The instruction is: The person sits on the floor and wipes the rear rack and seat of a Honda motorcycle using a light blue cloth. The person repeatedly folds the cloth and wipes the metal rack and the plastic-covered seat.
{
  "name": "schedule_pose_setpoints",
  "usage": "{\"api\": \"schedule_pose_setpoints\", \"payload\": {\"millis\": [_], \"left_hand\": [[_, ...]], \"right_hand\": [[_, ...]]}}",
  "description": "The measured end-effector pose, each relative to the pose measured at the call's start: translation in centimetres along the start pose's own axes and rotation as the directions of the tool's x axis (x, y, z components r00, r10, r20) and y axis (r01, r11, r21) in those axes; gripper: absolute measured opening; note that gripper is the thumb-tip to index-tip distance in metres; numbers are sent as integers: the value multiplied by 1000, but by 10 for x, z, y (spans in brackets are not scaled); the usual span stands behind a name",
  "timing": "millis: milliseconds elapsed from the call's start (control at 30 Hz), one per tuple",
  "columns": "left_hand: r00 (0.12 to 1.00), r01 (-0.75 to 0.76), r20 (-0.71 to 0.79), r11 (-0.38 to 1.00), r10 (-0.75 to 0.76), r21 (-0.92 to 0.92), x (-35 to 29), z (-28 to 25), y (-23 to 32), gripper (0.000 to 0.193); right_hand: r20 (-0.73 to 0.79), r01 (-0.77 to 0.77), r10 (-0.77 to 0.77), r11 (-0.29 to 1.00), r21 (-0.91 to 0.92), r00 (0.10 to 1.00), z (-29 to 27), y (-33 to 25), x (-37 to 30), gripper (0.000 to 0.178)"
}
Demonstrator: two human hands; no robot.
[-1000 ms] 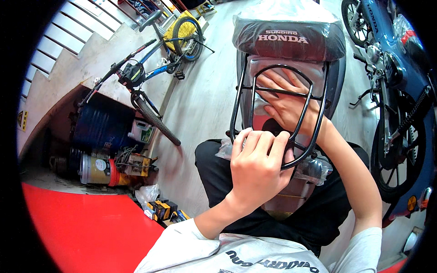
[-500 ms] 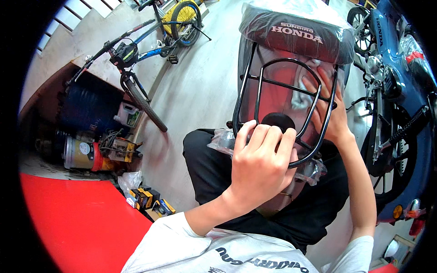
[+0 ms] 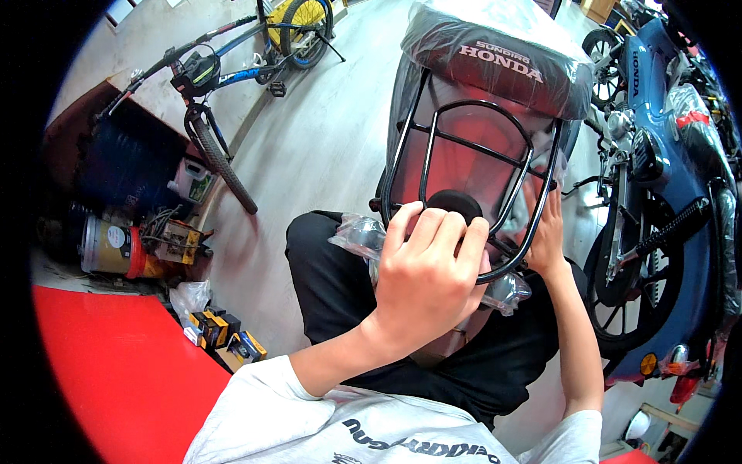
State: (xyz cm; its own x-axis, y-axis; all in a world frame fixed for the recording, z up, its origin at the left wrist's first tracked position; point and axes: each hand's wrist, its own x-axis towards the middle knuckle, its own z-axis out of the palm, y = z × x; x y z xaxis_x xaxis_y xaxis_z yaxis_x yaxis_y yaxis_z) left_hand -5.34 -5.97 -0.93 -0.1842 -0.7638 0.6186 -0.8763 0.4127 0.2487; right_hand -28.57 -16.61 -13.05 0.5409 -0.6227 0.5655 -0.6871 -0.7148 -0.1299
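A black metal rear rack (image 3: 471, 145) stands over the red tail (image 3: 464, 172) of a motorcycle, right in front of me. My left hand (image 3: 429, 271) is closed around the rack's near bar, beside a round black pad (image 3: 454, 203). Low on the right side of the tail, partly behind the rack's bars, my right hand (image 3: 547, 236) presses with its fingers stretched upward. A pale cloth (image 3: 519, 220) shows at those fingers, mostly hidden by the rack. Clear plastic covers the dark seat (image 3: 502, 66) beyond.
A blue motorcycle (image 3: 668, 224) stands close on the right. At the far left a bicycle (image 3: 209, 139) leans on its stand. A red surface (image 3: 124, 363), small boxes (image 3: 224, 332) and a bucket (image 3: 108, 246) lie to the left. Plastic-wrapped lamps (image 3: 359, 236) flank the tail.
My right hand and the cloth have slid down and nearer along the tail's right side. The left hand keeps its hold on the rack. The whole view has shifted slightly.
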Motion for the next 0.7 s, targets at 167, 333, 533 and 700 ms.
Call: {"api": "schedule_pose_setpoints", "payload": {"millis": [167,333,533,700], "left_hand": [[1000,4,-22,1000,-4,10,2,1,2,27],[998,9,-63,1000,-8,22,1,6,-1,25],[994,30,-109,999,-28,21,2,8,1,23],[993,-10,-118,1000,11,7,-1,9,-4,24]], "right_hand": [[-293,-163,260,934,318,920,15,28,34,73],[-330,-240,368,898,369,869,27,14,32,66],[-29,-95,95,995,31,995,5,-50,14,54],[121,102,-101,995,-5,987,-17,-59,78,51]]}}
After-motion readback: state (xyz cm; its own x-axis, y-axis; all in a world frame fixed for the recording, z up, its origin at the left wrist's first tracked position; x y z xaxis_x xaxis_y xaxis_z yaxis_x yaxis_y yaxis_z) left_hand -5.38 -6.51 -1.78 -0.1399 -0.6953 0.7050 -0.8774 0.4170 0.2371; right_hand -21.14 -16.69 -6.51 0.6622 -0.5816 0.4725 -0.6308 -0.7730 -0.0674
